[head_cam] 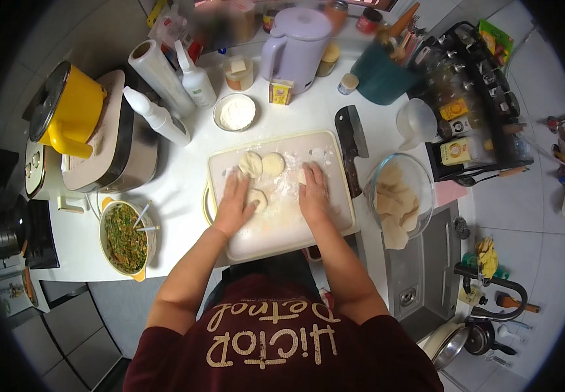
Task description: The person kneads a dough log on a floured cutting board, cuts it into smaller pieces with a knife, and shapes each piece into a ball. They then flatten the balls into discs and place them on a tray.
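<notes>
On a floured cutting board (282,235) lie two round dough pieces side by side, the left one (251,164) and the right one (273,164). My left hand (233,201) rests palm down just below the left piece, its thumb touching another flattened dough disc (257,200). At the board's right side my right hand (313,190) is also palm down, with a small pale piece of dough (302,177) at its inner fingertips, partly hidden. Whether that hand grips the piece is not clear. A bowl of white flour (235,112) stands behind the board.
A cleaver (350,147) lies along the board's right edge, beside a glass bowl (428,196) of brownish sheets. Chopped green filling fills a dish (151,245) at left. A lilac jug (299,49) and spray bottles stand behind; a sink (422,274) is at right.
</notes>
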`<control>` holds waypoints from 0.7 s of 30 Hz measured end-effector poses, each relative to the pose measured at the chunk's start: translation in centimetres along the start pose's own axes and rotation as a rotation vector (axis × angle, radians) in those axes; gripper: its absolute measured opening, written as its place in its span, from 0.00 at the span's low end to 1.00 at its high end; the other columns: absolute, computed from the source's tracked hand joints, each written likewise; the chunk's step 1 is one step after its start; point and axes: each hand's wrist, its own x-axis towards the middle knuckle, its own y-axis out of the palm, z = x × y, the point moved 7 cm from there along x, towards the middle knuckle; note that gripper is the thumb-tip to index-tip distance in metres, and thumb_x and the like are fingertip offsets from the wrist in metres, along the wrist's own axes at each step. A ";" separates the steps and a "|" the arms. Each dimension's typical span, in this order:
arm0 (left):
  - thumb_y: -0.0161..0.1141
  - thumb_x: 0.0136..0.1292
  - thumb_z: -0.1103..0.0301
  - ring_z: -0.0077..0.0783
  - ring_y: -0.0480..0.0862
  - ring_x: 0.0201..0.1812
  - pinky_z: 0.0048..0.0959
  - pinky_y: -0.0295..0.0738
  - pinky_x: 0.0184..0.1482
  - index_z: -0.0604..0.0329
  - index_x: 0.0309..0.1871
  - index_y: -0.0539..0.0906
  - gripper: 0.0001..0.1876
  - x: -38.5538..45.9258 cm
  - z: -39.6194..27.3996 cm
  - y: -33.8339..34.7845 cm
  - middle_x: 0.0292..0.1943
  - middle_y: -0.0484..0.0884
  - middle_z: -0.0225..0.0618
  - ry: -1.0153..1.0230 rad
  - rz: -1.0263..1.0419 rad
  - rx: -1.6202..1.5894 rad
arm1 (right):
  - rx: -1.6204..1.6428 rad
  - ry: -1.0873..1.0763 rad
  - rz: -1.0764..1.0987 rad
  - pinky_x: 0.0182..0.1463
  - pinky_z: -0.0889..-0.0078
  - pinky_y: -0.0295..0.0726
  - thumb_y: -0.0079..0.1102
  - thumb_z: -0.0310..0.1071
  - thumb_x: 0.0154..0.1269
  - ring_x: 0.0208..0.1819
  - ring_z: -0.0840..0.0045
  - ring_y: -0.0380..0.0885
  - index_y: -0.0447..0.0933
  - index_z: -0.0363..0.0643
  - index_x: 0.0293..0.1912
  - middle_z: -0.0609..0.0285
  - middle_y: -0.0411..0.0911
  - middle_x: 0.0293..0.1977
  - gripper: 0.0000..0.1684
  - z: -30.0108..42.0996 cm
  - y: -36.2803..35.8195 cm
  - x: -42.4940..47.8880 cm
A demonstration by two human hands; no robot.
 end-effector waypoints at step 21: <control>0.63 0.52 0.82 0.25 0.77 0.33 0.23 0.76 0.38 0.62 0.54 0.80 0.23 2.1 -0.8 -4.0 0.47 0.79 0.35 -0.199 -0.283 -0.480 | -0.118 -0.573 0.121 0.64 0.61 0.70 0.49 0.29 0.62 0.65 0.65 0.66 0.72 0.40 0.58 0.56 0.70 0.60 0.24 6.0 1.9 -8.4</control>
